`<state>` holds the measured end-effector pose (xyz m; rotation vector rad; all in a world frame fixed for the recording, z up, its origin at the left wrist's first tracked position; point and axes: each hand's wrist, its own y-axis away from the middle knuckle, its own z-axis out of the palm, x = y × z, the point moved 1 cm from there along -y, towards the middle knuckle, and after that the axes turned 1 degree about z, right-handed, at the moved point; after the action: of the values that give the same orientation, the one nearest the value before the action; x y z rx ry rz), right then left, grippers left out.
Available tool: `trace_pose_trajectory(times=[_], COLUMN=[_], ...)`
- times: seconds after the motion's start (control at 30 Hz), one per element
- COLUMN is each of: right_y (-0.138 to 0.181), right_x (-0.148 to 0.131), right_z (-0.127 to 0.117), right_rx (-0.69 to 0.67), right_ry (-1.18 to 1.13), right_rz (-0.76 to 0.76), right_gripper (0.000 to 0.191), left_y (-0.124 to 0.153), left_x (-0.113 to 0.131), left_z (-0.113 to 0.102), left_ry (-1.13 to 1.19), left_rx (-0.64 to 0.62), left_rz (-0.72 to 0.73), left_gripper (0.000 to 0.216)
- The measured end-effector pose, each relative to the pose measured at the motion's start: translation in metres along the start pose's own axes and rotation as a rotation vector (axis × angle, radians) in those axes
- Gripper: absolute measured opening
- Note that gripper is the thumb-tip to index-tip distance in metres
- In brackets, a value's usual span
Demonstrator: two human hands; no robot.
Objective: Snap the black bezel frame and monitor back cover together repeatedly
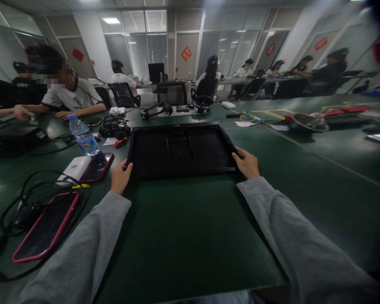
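Observation:
A black rectangular frame with a raised rim, like a monitor's back housing (205, 147), lies in front of me on the green table (183, 228). Its inside faces up and shows a recessed panel in the middle. My left hand (120, 175) grips its left edge near the front corner, thumb on the rim. On the opposite side my right hand (247, 163) holds the right edge, also with the thumb on top. The fingers under both edges are mostly hidden.
To my left are a red-cased phone (47, 228), a second phone (98, 166), a white box (73, 171), black cables (22, 190) and a water bottle (84, 135). A headset (156, 110) lies beyond the housing. Wires (256, 117) and a metal bowl-shaped thing (308, 122) are at right. A person (72, 95) sits across at left.

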<state>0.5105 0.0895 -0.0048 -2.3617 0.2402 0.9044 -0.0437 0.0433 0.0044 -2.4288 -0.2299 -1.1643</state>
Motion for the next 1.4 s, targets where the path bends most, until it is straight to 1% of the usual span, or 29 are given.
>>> trace_pose_trajectory(times=[0.07,0.23,0.53,0.8,0.97,1.2,1.4], right_y=[-0.0003,-0.0009,0.0003,-0.0002,-0.0002,0.0001,-0.0014], right_x=[0.0008,-0.0002,-0.0061,-0.0013,-0.0012,-0.001,-0.0006], right_z=[0.0003,0.0014,0.0001,0.0021,0.0022,0.0028,0.0043], right_rx=[-0.001,0.012,-0.007,-0.016,-0.025,-0.025,-0.023], right_ry=[0.003,0.028,0.078,0.085,0.087,0.07,0.065], right_rz=[-0.011,-0.012,-0.019,-0.03,-0.021,-0.029,-0.035], right_gripper=[0.048,0.05,0.05,0.05,0.051,0.052,0.049], left_y=[-0.0002,-0.0008,0.0004,0.0013,0.0011,-0.0019,-0.0013], left_x=[-0.001,-0.0017,0.0032,0.0044,0.0043,0.0001,-0.0002], left_z=[-0.0001,-0.0006,-0.0018,-0.0016,-0.0009,0.0012,0.0026], left_ry=[-0.029,-0.019,-0.073,-0.141,-0.173,-0.144,-0.089], left_rx=[0.004,-0.006,0.022,-0.009,0.001,-0.022,-0.005], left_rz=[0.001,0.019,-0.014,0.014,0.047,0.059,0.04], left_gripper=[0.048,0.047,0.047,0.049,0.046,0.047,0.05])
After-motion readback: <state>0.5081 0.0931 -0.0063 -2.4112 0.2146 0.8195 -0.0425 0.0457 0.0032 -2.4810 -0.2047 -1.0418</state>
